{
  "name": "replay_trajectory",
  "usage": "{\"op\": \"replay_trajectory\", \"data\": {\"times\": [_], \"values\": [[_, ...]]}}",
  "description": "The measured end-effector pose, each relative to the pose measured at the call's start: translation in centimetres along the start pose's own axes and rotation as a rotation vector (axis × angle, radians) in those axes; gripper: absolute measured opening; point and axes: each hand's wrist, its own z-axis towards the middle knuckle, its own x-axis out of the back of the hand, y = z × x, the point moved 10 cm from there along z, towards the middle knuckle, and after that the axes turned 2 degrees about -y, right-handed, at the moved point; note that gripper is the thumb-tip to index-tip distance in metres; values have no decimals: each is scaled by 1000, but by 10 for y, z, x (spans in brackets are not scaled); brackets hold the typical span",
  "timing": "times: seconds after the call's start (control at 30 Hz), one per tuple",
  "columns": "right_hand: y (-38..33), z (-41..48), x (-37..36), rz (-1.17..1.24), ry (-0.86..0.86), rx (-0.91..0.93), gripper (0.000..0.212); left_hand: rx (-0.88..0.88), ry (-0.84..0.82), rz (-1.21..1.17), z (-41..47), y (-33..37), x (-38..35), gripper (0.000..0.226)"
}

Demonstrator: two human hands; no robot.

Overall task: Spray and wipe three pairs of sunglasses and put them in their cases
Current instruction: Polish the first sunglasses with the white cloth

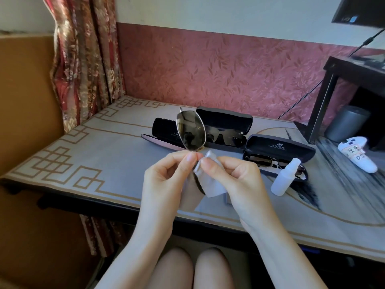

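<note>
My left hand (pixel 166 180) pinches a pair of metal-framed sunglasses (pixel 190 130) near the bridge and holds them on end above the table. One dark lens stands up; the other lens is wrapped in a pale wiping cloth (pixel 210 184) that my right hand (pixel 235 180) pinches around it. Three black cases lie open behind: the left one (pixel 164 130) is empty, the middle one (pixel 225 124) holds dark sunglasses (pixel 223 135), the right one (pixel 279 149) holds a thin-framed pair (pixel 264 160). A white spray bottle (pixel 285 180) lies beside the right case.
The table (pixel 93 155) has a grey mat with a tan key pattern. A white game controller (pixel 358 155) and a grey cylinder (pixel 348 124) sit at the right by a black stand (pixel 333 84). A patterned curtain (pixel 83 59) hangs at the left.
</note>
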Motion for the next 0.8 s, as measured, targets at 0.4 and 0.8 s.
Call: {"op": "replay_trajectory", "data": {"times": [0.4,0.8], "values": [[7,-5,11,7,51,-13,32,122,60,-146,7,-6,-9,22],[18,-15,3,23,-115,-55,6,127,77,-241,8,0,-8,21]]}}
